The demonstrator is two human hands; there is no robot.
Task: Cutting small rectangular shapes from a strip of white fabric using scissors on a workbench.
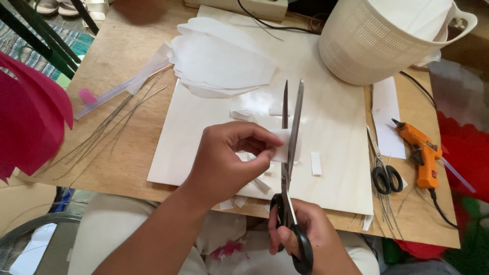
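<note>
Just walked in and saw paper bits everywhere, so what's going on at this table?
A person is cutting paper. The left hand pinches a small white paper piece and feeds it between the blades of black-handled scissors, which the right hand grips by the handles. White offcuts lie on the pale board, with a stack of cut white shapes behind. An orange glue gun and a second pair of scissors rest unused to the right.

small white paper strip point(281, 140) held upright between blades of black-handled scissors point(290, 168), blades nearly closed.
</note>
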